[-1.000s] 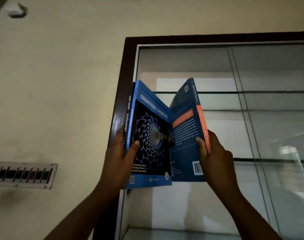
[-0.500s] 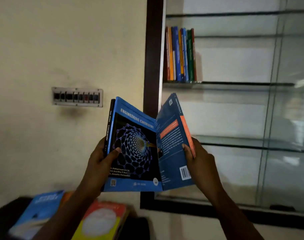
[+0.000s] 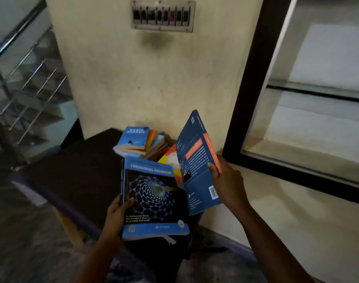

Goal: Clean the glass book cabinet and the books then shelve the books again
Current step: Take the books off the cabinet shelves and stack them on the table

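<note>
Left hand [image 3: 118,213] grips the chemistry book [image 3: 154,198]; right hand [image 3: 228,184] clutches the blue book [image 3: 197,160]; a stack [image 3: 140,142] rests on the worktop [image 3: 78,166].

We held the blue "Engineering Chemistry" book [image 3: 154,197] upright above the dark counter [image 3: 80,172], its cover showing a netted tube pattern and a black-spined volume pressed behind its left edge. Just to its right we held a second blue book [image 3: 197,166] tilted, back cover toward us, with an orange band, small text and a barcode. A stack of books [image 3: 142,142] lay flat on the counter against the wall, a light-blue cover on top, and at right stood the glass cabinet [image 3: 317,94] in its dark frame, one glass shelf visible.
</note>
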`<state>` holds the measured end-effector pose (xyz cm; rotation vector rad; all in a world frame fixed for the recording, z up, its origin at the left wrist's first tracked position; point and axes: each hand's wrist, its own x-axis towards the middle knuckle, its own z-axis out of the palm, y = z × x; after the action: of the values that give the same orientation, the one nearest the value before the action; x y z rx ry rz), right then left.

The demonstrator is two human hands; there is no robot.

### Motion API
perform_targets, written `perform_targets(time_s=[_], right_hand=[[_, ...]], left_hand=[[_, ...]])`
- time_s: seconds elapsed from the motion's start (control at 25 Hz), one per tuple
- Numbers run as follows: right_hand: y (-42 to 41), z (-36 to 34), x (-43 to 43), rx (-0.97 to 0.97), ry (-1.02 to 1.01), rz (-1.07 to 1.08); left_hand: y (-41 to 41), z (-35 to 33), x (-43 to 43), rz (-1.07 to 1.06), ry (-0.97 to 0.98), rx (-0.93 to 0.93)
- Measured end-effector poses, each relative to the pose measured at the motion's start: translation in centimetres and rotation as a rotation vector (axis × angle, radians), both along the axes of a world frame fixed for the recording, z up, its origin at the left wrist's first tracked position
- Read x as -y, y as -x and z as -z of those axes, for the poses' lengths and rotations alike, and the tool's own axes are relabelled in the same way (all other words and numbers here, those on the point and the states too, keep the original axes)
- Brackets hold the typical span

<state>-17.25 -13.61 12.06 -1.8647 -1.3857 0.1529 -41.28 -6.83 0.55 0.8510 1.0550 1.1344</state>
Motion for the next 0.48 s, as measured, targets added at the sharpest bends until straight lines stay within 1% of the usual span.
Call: perform_targets(time_s=[0.12,0.2,0.24,0.28,0.32,0.36,0.4,0.44,0.48], right_hand=[[1.7,1.2,-0.4,0.034,0.075,-0.042],[2.7,2.2,-0.9,0.074,0.112,-0.064],[3.1,2.7,-1.1,0.086,0.126,-0.074],[3.4,3.1,-1.2,0.084,0.139,-0.08],[3.7,3.6,-1.3,0.08,0.14,-0.092],[3.9,4.1,-1.3,0.075,0.148,-0.116],[4.1,4.5,-1.2,0.083,0.158,-0.131],[4.5,4.9,-1.0,0.116,0.178,-0.131],[5.0,5.3,-0.9,0.195,0.167,-0.119]], left_hand=[[2.7,4.7,0.4,-0.105,0.133,-0.121],[4.0,6.8,0.8,-0.102,0.212,-0.209],[4.6,7.8,0.7,-0.073,0.221,-0.267],[4.9,8.0,1.0,-0.032,0.211,-0.414],[5.3,8.9,0.9,0.006,0.157,-0.597],[5.4,9.0,0.9,0.029,0.129,-0.735],[4.9,8.0,1.2,0.041,0.089,-0.776],[3.9,6.1,2.0,0.026,0.017,-0.728],[2.6,4.1,2.7,0.04,-0.006,-0.554]])
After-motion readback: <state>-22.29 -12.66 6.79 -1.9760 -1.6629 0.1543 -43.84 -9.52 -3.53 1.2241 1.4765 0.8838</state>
